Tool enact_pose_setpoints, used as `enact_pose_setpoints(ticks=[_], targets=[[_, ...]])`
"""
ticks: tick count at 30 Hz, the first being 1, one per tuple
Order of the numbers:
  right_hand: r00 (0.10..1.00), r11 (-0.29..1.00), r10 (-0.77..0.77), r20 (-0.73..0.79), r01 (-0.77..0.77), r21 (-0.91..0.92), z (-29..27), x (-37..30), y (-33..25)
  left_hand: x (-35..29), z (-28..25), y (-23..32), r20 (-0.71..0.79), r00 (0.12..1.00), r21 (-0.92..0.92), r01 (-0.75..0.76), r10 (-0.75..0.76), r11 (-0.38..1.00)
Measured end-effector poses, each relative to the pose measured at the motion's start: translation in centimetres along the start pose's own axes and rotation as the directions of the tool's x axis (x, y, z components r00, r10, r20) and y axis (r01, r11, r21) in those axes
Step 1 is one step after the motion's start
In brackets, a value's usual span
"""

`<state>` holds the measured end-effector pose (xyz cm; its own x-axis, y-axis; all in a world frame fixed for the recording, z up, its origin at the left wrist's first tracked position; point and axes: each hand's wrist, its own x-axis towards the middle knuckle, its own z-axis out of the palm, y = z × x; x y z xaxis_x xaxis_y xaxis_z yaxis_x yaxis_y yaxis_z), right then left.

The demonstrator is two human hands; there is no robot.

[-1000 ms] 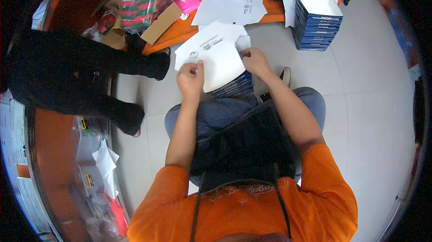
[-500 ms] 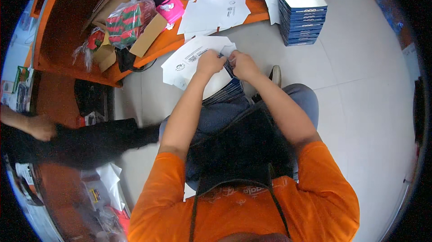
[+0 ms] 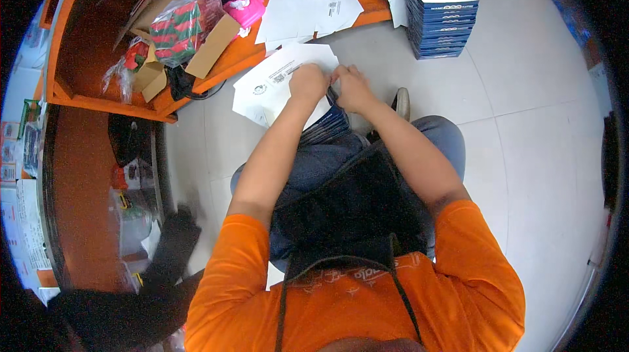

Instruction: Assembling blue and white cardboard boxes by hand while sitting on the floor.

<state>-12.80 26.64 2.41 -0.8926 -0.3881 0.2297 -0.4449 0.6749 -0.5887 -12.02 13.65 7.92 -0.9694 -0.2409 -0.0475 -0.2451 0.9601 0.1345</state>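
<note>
A white paperboard box blank, printed on its upper face, lies tilted on a nested stack of navy-blue paper trays in front of my knees. My left hand is closed on the blank near its right edge, fingers curled in. Right beside it, my right hand pinches the blank's right corner. The two sets of fingertips nearly meet there, and they hide the corner itself.
A tall stack of finished blue trays stands on the floor at the far right. More flat white blanks lie on the orange shelf, near a wrapped red-and-green bundle and an open brown carton. A dark-clothed person's leg is at lower left.
The other person at the left has moved back toward the lower left, and their hand has left the view. My hands stay at the blank's corner, shifted slightly.
</note>
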Motion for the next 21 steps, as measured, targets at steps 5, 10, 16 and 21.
enact_pose_setpoints(ticks=[5,10,16,21], targets=[[0.928,0.981,0.173,0.329,-0.193,0.027,-0.1,1.6,0.7,-0.7,-0.2,-0.2,-0.061,0.993,0.054,-0.094,0.097,0.994],[0.946,0.980,0.176,0.273,-0.195,0.043,0.5,1.1,0.0,-0.3,0.3,-0.3,-0.028,0.995,0.094,-0.088,0.091,0.992],[0.908,0.926,0.153,0.389,-0.269,0.264,-0.1,0.8,-1.0,-0.6,1.5,-1.5,-0.057,0.992,0.033,-0.107,0.109,0.994],[0.887,0.857,0.244,0.392,-0.386,0.341,1.0,0.7,-0.3,-1.8,0.9,-2.7,-0.035,0.999,-0.208,-0.012,0.005,0.978]])
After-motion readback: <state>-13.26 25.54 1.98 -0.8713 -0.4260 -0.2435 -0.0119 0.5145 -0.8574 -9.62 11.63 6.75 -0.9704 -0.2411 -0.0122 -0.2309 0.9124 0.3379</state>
